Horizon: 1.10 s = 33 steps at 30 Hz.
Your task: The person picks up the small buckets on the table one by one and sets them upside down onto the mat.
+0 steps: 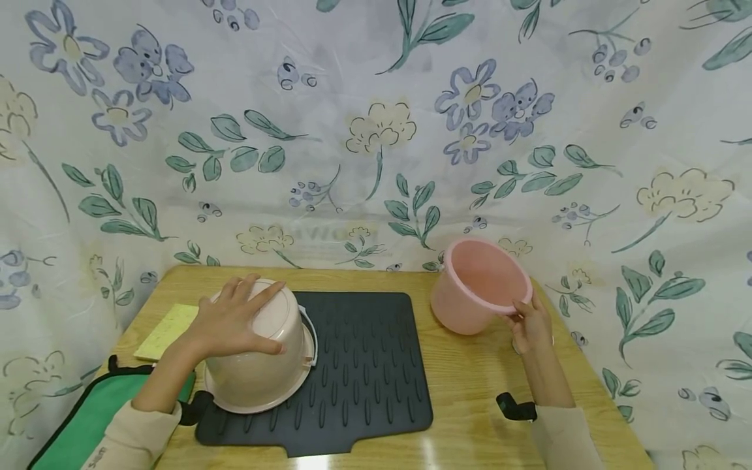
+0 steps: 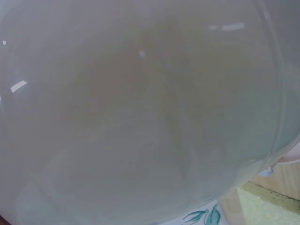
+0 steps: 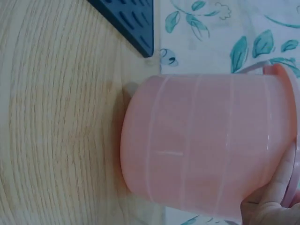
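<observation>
A cream bucket (image 1: pixel 258 372) stands upside down on the left part of a black ribbed drying mat (image 1: pixel 370 365), its white handle (image 1: pixel 314 336) hanging at the right side. My left hand (image 1: pixel 235 320) rests on its upturned base with fingers spread. In the left wrist view the wall of the cream bucket (image 2: pixel 140 117) fills nearly everything. A pink bucket (image 1: pixel 464 300) is upright and slightly tilted at the table's back right. My right hand (image 1: pixel 531 326) pinches its rim at the near right side; in the right wrist view the thumb lies along the pink bucket (image 3: pixel 201 145) just under the rim.
A yellow sponge cloth (image 1: pixel 167 329) lies at the table's left edge, near a green cloth or mat with black edging (image 1: pixel 88 411). A small whitish object, mostly hidden, is behind the right wrist. A flowered curtain (image 1: pixel 376 130) hangs behind the wooden table (image 1: pixel 464 405).
</observation>
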Available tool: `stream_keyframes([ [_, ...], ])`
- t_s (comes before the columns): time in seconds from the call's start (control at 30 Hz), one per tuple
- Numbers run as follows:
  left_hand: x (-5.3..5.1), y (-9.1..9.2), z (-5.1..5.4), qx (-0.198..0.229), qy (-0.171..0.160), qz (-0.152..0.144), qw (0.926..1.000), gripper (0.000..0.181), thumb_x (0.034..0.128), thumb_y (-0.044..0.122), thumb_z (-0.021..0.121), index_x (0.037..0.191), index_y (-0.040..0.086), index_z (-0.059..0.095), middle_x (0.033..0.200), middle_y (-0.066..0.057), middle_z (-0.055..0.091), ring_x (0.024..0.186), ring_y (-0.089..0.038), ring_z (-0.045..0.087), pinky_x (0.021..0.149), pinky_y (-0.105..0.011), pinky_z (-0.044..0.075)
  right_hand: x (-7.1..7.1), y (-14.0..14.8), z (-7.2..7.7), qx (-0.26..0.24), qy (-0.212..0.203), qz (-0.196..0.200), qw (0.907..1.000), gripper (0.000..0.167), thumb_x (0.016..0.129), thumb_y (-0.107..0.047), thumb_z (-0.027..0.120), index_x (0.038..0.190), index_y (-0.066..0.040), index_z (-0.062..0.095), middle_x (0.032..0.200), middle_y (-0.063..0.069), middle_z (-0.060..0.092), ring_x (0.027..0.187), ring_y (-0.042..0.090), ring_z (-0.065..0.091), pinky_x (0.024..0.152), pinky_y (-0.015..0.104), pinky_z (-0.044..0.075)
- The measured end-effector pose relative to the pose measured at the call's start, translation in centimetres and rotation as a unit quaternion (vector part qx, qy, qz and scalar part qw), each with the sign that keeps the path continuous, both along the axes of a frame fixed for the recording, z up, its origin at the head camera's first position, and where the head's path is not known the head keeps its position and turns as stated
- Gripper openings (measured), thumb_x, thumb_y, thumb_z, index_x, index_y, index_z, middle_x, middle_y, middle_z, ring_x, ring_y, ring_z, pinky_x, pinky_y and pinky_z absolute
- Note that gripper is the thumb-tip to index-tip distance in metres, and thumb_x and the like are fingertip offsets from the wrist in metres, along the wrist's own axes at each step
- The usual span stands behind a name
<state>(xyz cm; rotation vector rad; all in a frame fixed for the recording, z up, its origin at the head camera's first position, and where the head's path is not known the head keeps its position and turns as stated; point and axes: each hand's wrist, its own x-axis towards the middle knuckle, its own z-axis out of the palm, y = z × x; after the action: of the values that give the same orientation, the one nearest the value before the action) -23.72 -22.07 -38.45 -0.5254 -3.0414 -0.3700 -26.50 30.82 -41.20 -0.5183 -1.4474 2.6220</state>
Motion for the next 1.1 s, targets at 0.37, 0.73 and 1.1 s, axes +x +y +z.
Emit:
stream_keyframes([
  [0.37,0.0,0.1,-0.2,-0.006,0.007,0.002,1.0,0.116,0.0617,0.085,0.067,0.157,0.03,0.029,0.158,-0.024,0.023,0.141,-0.052,0.022,0.086,-0.084,0.024,2.1,1.4,-1.0,-0.265,0.014,-0.03,0.9636,0.064,0.105,0.0,0.034,0.159,-0.031,0.021,0.13,-0.002,0.041,0.088,0.014,0.057,0.077,0.026,0.057],
  [0.73,0.0,-0.1,-0.5,0.001,0.008,0.0,1.0,0.115,0.0633,0.083,0.067,0.158,0.031,0.027,0.159,-0.023,0.023,0.141,-0.051,0.021,0.086,-0.085,0.024,3.4,1.3,-1.3,-0.336,-0.007,-0.064,0.9396,0.04,0.101,0.002,0.045,0.134,-0.02,0.045,0.104,0.006,0.05,0.081,0.02,0.06,0.065,0.033,0.059],
  [1.1,0.0,-0.1,-0.1,-0.002,0.0,-0.002,1.0,0.116,0.0638,0.083,0.067,0.158,0.03,0.026,0.159,-0.023,0.021,0.141,-0.052,0.02,0.088,-0.085,0.023,5.0,0.9,-1.8,-0.39,0.035,-0.022,0.9197,0.019,0.102,0.004,0.042,0.092,0.008,0.057,0.091,0.017,0.058,0.077,0.029,0.063,0.069,0.035,0.06],
])
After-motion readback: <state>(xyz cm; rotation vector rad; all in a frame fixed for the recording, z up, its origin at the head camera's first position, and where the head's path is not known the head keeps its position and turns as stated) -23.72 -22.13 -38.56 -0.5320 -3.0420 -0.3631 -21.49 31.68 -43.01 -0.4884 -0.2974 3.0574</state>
